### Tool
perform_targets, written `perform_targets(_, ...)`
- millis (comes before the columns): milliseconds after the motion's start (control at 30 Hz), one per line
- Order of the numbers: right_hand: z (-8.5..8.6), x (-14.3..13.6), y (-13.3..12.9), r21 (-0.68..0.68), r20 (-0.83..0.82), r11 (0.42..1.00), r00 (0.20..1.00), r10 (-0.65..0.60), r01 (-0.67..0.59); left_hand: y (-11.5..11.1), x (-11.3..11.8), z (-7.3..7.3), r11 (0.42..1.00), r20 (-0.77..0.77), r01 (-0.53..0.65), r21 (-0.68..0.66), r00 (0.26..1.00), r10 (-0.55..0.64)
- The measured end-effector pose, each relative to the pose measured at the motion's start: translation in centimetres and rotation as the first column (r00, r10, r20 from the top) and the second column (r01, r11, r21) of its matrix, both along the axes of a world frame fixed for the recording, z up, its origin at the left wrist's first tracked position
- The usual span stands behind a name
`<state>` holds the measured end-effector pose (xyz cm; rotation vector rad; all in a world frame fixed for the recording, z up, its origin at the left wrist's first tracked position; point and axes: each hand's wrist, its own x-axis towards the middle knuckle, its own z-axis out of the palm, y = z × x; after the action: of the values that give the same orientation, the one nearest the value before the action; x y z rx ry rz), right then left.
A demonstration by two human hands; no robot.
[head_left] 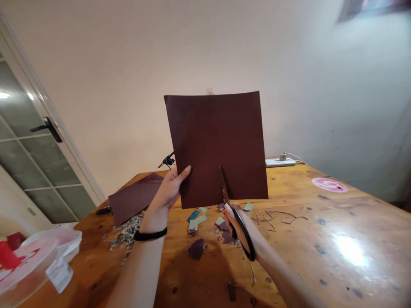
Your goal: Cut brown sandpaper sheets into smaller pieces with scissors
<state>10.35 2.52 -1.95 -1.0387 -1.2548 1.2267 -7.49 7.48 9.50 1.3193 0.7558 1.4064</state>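
Note:
My left hand (173, 187) grips the lower left edge of a dark brown sheet of paper (215, 132), its thumb on the near face. The sheet stands upright above the table. In my right hand (229, 216) is a pair of black-handled scissors (244, 235), pointing up. A blade lies over the near face of the sheet, in from its bottom edge, near the middle. Whether the other blade is behind the paper I cannot tell. Beneath the hands, paper scraps (197, 223) in pale green, teal and brown are scattered about.
Another brown sheet (136, 199) lies at the left, beside a heap of fine shreds (126, 233). Clear plastic packaging (32, 256) is at the near left. A power strip (280, 162) sits at the back, a pink round sticker (329, 185) at the right, on the wooden table (298, 256).

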Motion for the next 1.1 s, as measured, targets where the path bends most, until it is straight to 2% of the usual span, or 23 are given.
perform_targets(200,-0.2,0.2,0.3,-0.017,0.017,0.996,0.996,-0.089,0.089,0.5,0.7,-0.7,1.000,0.063,-0.010,0.004,0.998,0.010)
perform_targets(367,0.2,0.4,0.1,0.014,0.040,0.992,0.991,-0.128,0.128,0.8,0.9,-0.9,0.999,0.059,-0.032,-0.003,0.998,0.032)
perform_targets(533,0.6,0.7,-0.1,-0.001,0.088,0.991,0.987,-0.133,0.134,1.0,1.0,-1.2,0.999,0.078,-0.049,-0.018,0.996,0.051)
perform_targets(700,0.9,0.9,-0.4,0.101,0.169,0.984,0.972,-0.164,0.149,1.1,1.0,-1.3,0.999,0.077,-0.047,-0.021,0.996,0.049)
perform_targets(833,1.2,1.0,-0.6,0.131,0.230,0.980,0.957,-0.177,0.150,1.2,1.0,-1.3,0.999,0.057,-0.041,-0.019,0.998,0.042)
perform_targets(1100,1.5,1.3,-0.7,0.106,0.305,0.981,0.934,-0.187,0.162,1.2,1.3,-1.3,0.999,0.063,-0.027,-0.029,0.998,0.028)
